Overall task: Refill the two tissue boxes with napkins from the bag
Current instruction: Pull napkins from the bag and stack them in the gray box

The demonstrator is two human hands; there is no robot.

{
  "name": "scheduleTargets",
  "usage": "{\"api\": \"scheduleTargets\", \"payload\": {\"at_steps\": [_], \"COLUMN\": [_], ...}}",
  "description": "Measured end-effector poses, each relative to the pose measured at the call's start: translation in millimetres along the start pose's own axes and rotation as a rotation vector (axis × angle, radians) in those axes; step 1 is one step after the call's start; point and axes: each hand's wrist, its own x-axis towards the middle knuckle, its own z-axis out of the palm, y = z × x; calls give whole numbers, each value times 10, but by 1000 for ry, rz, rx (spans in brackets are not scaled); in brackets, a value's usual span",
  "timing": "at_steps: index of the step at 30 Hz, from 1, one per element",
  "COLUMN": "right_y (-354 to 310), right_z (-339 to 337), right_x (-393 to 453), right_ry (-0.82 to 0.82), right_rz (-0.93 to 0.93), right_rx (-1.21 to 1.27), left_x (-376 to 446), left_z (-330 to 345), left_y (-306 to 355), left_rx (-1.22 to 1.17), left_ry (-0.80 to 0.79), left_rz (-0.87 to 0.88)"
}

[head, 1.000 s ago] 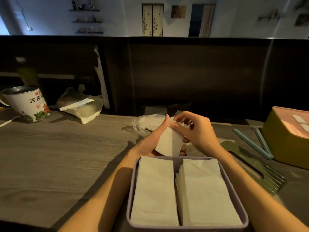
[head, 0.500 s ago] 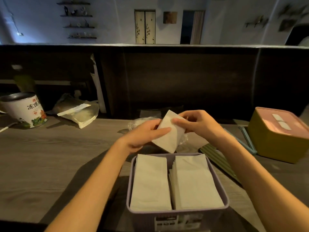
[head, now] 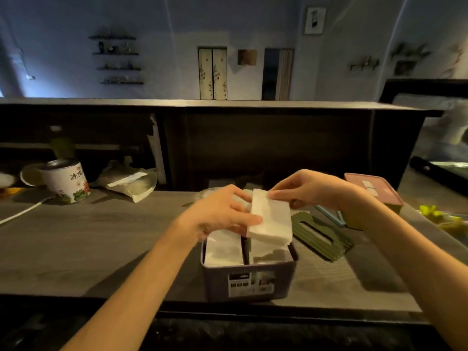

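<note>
So there's one small stack of white folded paper napkins (head: 270, 219) held up in both hands, right above the open grey-purple plastic tissue box (head: 249, 277) near the front edge of the grey wood-grain table (head: 88, 239). The left hand (head: 220, 214) has its thumb on top near the stack's lower left corner, with the fingers pinched shut on it. The right hand (head: 307, 190) nips the far top edge between its fingertips. Inside the box I count two stacks of napkins, side by side with a dark gap between them. Just right of it lies one olive-green slotted lid (head: 320, 235), flat on the table. Further right sits the second tissue box, olive with a pink lid (head: 372, 192), lid on. Far left: one white printed tin can (head: 67, 181) and one crinkly plastic pouch (head: 129, 182).
</note>
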Motion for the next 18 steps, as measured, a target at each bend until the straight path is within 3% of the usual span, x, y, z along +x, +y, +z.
{"api": "scheduleTargets", "payload": {"at_steps": [4,9,13,15,18], "right_y": [7,78,72,66,70], "right_z": [201,450,416,354,336], "right_x": [-127,-234,-417,-513,-564], "right_ry": [43,182,313,182,-71], "right_rz": [-10,-29,-218,-301,-294], "right_rx": [-98,-232,-200,-205,-311], "left_x": [-116,-137,-210,-265,-318], "left_z": [218,393,278,129,-80], "left_y": [-133,-269,-215,-189,-146], "left_rx": [22,421,509,643,862], "left_ry": [3,151,233,207,11], "left_rz": [-61,-13,94,162,157]}}
